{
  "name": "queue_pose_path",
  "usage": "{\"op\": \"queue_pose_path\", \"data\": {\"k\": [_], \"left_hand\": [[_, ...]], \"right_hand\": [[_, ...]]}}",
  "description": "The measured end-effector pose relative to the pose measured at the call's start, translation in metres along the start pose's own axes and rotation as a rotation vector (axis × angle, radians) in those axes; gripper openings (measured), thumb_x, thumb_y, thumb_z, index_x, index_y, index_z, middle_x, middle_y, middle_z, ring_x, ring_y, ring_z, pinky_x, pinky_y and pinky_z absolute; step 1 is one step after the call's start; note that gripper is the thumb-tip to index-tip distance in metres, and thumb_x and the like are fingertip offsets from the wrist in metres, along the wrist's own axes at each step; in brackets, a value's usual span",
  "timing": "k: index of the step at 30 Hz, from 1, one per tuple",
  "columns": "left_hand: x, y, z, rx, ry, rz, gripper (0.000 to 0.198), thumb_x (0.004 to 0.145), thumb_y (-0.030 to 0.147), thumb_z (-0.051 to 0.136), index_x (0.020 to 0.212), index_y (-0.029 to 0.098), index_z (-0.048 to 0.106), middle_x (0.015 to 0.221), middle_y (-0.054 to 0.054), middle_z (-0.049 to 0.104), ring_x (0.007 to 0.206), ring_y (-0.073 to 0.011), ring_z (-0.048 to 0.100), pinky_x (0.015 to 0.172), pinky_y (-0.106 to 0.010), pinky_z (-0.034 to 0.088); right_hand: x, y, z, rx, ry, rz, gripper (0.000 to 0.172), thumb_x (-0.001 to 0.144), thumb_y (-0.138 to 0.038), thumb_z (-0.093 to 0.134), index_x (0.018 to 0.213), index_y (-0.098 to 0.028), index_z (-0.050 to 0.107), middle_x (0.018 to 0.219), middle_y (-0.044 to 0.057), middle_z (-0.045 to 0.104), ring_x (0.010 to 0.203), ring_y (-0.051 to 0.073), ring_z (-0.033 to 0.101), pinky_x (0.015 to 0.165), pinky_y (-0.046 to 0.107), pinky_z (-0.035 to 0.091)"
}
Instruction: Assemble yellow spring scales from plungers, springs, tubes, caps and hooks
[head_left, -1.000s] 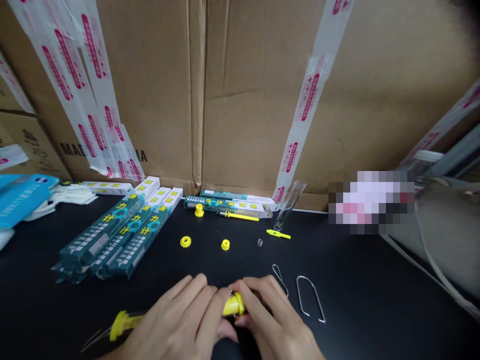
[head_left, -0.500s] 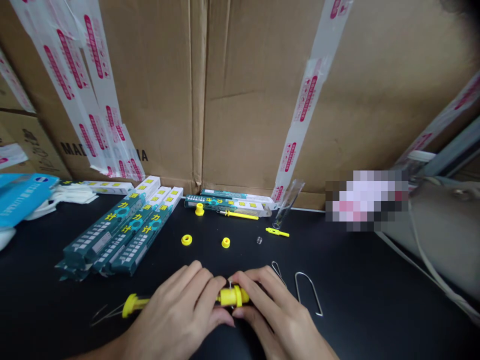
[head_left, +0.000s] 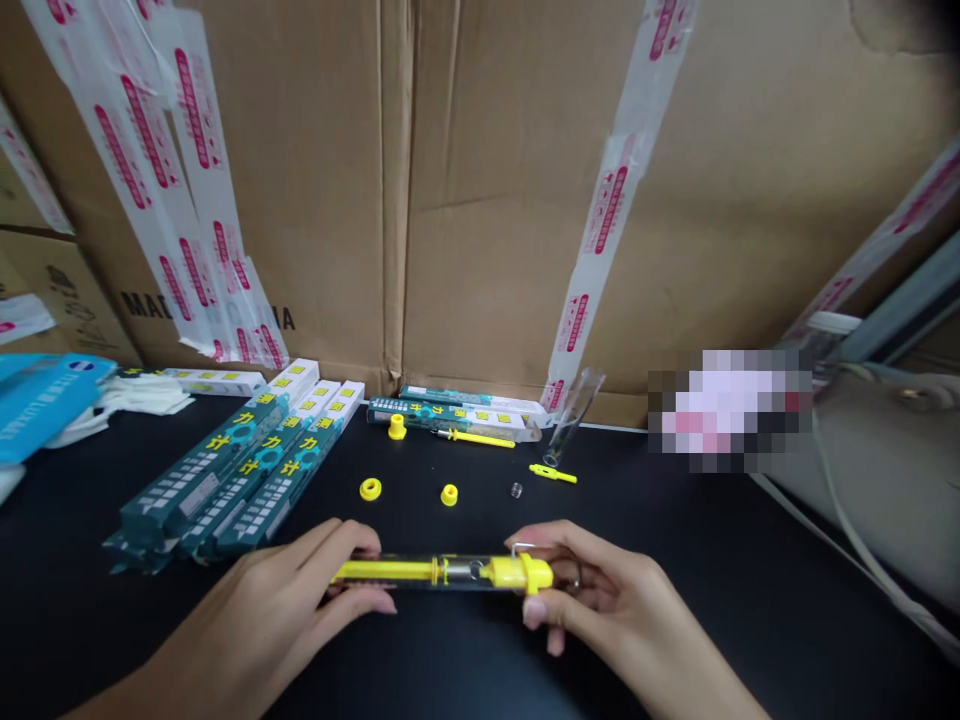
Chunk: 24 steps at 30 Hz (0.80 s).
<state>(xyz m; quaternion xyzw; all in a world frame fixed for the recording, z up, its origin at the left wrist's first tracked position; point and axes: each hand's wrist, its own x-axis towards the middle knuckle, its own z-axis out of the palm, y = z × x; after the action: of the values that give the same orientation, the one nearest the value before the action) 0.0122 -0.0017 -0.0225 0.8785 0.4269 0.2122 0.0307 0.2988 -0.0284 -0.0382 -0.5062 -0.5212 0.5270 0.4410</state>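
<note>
A spring scale (head_left: 405, 571) lies crosswise between my hands: a clear tube with a yellow rod and a small spring inside. My left hand (head_left: 292, 600) is closed around its left part, thumb below and fingers above, hiding that end. At the other end, the fingers and thumb of my right hand (head_left: 607, 590) grip a yellow end cap (head_left: 517, 573). A bent metal wire (head_left: 523, 547) shows at the cap, near my right fingertips. The cap's stem sits at the tube's right end; how far in it goes, I cannot tell.
Beyond my hands lie a yellow ring (head_left: 370, 489), yellow caps (head_left: 449, 495), a small spring (head_left: 516, 490), a yellow piece (head_left: 553, 474), a yellow rod (head_left: 484, 439) and a clear tube (head_left: 574, 420). Printed boxes (head_left: 247, 470) lie left; a large carton (head_left: 495, 200) stands behind.
My hands have moved apart, uncovering the tube's middle. The spring scale has shifted right, and my right hand with the cap has moved right too. The wire hooks on the table are now hidden.
</note>
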Motion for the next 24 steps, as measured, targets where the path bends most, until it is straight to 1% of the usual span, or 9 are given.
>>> {"op": "queue_pose_path", "data": {"k": [2, 5, 8, 10, 13, 16, 18, 21, 24], "left_hand": [[0.0, 0.001, 0.002, 0.017, 0.065, 0.003, 0.056, 0.103, 0.064, 0.028, 0.1, 0.026, 0.068, 0.089, 0.004, 0.079, 0.071, -0.0151, 0.079, 0.062, -0.021, 0.059], [-0.002, 0.002, 0.007, 0.066, 0.187, 0.051, 0.054, 0.104, 0.061, 0.03, 0.108, 0.025, 0.07, 0.094, 0.002, 0.082, 0.074, -0.0168, 0.081, 0.063, -0.021, 0.062], [-0.004, 0.003, 0.012, 0.143, 0.306, 0.088, 0.05, 0.103, 0.06, 0.036, 0.111, 0.024, 0.07, 0.093, 0.001, 0.083, 0.076, -0.0184, 0.081, 0.065, -0.023, 0.063], [-0.005, 0.003, 0.015, 0.183, 0.353, 0.114, 0.047, 0.103, 0.058, 0.038, 0.113, 0.025, 0.07, 0.094, 0.002, 0.083, 0.076, -0.0182, 0.08, 0.067, -0.024, 0.062], [-0.005, 0.001, 0.015, 0.187, 0.341, 0.137, 0.041, 0.106, 0.05, 0.04, 0.122, 0.023, 0.067, 0.097, 0.001, 0.082, 0.078, -0.016, 0.076, 0.073, -0.024, 0.058], [-0.005, -0.001, 0.012, 0.213, 0.326, 0.182, 0.037, 0.108, 0.043, 0.041, 0.128, 0.022, 0.063, 0.097, 0.0, 0.08, 0.081, -0.0168, 0.071, 0.079, -0.027, 0.052], [-0.004, -0.003, 0.009, 0.236, 0.322, 0.223, 0.038, 0.109, 0.041, 0.039, 0.128, 0.02, 0.063, 0.089, 0.0, 0.078, 0.076, -0.0174, 0.068, 0.078, -0.029, 0.05], [-0.004, -0.008, 0.008, 0.273, 0.3, 0.229, 0.039, 0.109, 0.041, 0.038, 0.133, 0.022, 0.061, 0.079, 0.002, 0.074, 0.07, -0.0168, 0.066, 0.081, -0.032, 0.047], [-0.009, -0.014, 0.01, 0.304, 0.331, 0.222, 0.037, 0.109, 0.033, 0.04, 0.143, 0.027, 0.055, 0.088, 0.0, 0.075, 0.074, -0.0177, 0.067, 0.086, -0.035, 0.047]], "right_hand": [[0.0, -0.003, 0.004, 0.171, -0.026, 0.05, 0.03, 0.068, -0.023, 0.09, 0.095, -0.021, 0.078, 0.073, -0.001, 0.076, 0.062, 0.015, 0.072, 0.056, 0.022, 0.06], [-0.004, -0.014, 0.009, 0.323, -0.065, 0.067, 0.034, 0.064, -0.027, 0.096, 0.092, -0.02, 0.079, 0.082, 0.002, 0.082, 0.073, 0.017, 0.078, 0.068, 0.024, 0.062], [-0.01, -0.026, 0.01, 0.448, -0.072, 0.104, 0.035, 0.067, -0.03, 0.095, 0.096, -0.019, 0.079, 0.096, 0.007, 0.084, 0.088, 0.022, 0.08, 0.082, 0.028, 0.063], [-0.013, -0.031, 0.009, 0.52, -0.06, 0.156, 0.036, 0.07, -0.029, 0.094, 0.1, -0.018, 0.079, 0.102, 0.009, 0.084, 0.095, 0.023, 0.079, 0.091, 0.03, 0.061], [-0.015, -0.033, 0.008, 0.589, -0.043, 0.184, 0.037, 0.071, -0.028, 0.094, 0.103, -0.018, 0.079, 0.107, 0.009, 0.083, 0.102, 0.023, 0.078, 0.097, 0.03, 0.059], [-0.014, -0.03, 0.006, 0.598, -0.045, 0.188, 0.031, 0.074, -0.029, 0.091, 0.1, -0.016, 0.079, 0.109, 0.01, 0.083, 0.103, 0.022, 0.077, 0.097, 0.031, 0.06], [-0.013, -0.028, 0.005, 0.579, -0.038, 0.21, 0.029, 0.074, -0.027, 0.091, 0.098, -0.015, 0.079, 0.106, 0.01, 0.083, 0.102, 0.021, 0.077, 0.096, 0.031, 0.06], [-0.012, -0.027, 0.004, 0.558, 0.001, 0.218, 0.031, 0.074, -0.024, 0.092, 0.1, -0.014, 0.078, 0.105, 0.009, 0.083, 0.103, 0.022, 0.077, 0.098, 0.032, 0.06], [-0.012, -0.028, 0.002, 0.533, 0.002, 0.22, 0.033, 0.073, -0.023, 0.092, 0.101, -0.014, 0.079, 0.104, 0.009, 0.083, 0.102, 0.022, 0.077, 0.097, 0.032, 0.061]]}}
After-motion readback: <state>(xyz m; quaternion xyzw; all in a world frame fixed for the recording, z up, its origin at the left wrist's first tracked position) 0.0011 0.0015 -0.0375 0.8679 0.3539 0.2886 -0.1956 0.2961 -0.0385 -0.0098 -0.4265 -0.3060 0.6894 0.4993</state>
